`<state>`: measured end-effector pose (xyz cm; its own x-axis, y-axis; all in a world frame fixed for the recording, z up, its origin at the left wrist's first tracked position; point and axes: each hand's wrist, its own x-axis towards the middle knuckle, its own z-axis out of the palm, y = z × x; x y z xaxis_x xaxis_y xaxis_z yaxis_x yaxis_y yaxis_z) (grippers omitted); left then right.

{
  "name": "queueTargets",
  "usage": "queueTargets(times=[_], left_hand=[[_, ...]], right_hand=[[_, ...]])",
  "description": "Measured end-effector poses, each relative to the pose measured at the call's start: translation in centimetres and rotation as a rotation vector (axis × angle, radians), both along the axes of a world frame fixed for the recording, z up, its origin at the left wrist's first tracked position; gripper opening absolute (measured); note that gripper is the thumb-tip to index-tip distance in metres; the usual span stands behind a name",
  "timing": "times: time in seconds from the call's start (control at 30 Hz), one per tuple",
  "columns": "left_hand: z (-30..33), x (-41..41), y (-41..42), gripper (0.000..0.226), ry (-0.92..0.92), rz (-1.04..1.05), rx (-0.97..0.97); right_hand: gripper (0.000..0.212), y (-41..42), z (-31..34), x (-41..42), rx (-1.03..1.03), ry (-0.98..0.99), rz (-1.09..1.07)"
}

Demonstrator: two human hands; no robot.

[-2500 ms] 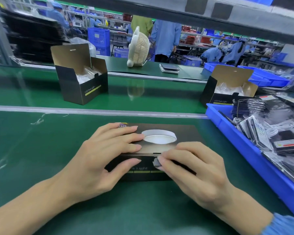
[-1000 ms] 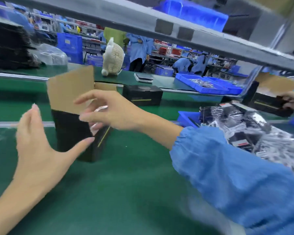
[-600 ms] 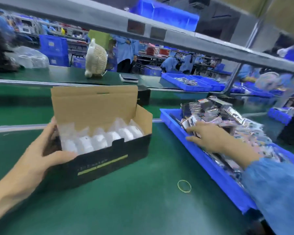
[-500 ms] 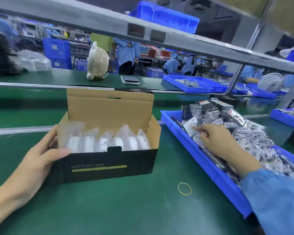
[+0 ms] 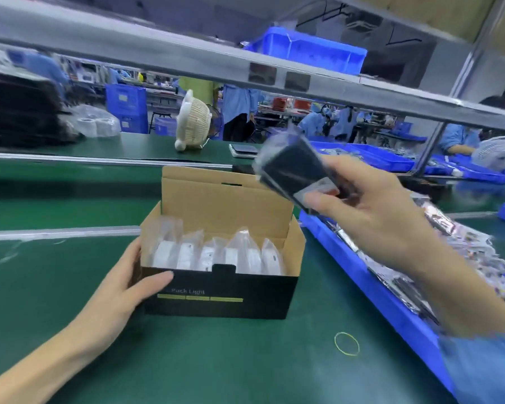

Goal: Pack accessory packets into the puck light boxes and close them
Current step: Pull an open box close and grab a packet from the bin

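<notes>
An open black puck light box (image 5: 222, 293) with a brown cardboard lid standing up sits on the green mat. Inside it stand several white puck lights (image 5: 216, 255) in clear bags. My left hand (image 5: 123, 290) grips the box's left end, thumb across the front. My right hand (image 5: 370, 208) holds a dark accessory packet (image 5: 292, 167) in a clear bag, raised above the box's right rear corner; it is motion-blurred.
A long blue tray (image 5: 376, 293) heaped with accessory packets runs along the right. A yellow rubber band (image 5: 346, 343) lies on the mat in front. A small fan (image 5: 193, 123) and a phone (image 5: 244, 149) sit across the belt. A shelf beam (image 5: 245, 65) passes overhead.
My right hand lifted a packet out of the blue tray and brought it left, over the box. The left hand kept its hold on the box's left end.
</notes>
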<state>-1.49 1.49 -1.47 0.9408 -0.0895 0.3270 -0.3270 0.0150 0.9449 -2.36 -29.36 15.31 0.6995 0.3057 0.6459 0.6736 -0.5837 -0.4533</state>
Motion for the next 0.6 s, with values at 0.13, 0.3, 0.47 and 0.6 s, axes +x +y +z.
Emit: queueTargets(times=[0.13, 0.3, 0.47, 0.6], left_hand=[[0.8, -0.4, 0.6, 0.089, 0.028, 0.008, 0.015], [1.5, -0.7, 0.9, 0.097, 0.085, 0.043, 0.085], [1.6, -0.5, 0.9, 0.098, 0.106, 0.108, 0.085], [1.4, -0.6, 1.0, 0.096, 0.115, 0.111, 0.090]], right_hand=[[0.030, 9.2, -1.5, 3.0, -0.486, -0.057, -0.036], [0.023, 12.8, -5.3, 6.2, -0.771, -0.170, -0.031], [0.033, 13.7, -4.7, 7.6, -0.701, -0.056, 0.137], [0.020, 13.3, -3.9, 8.2, -0.680, 0.306, 0.223]])
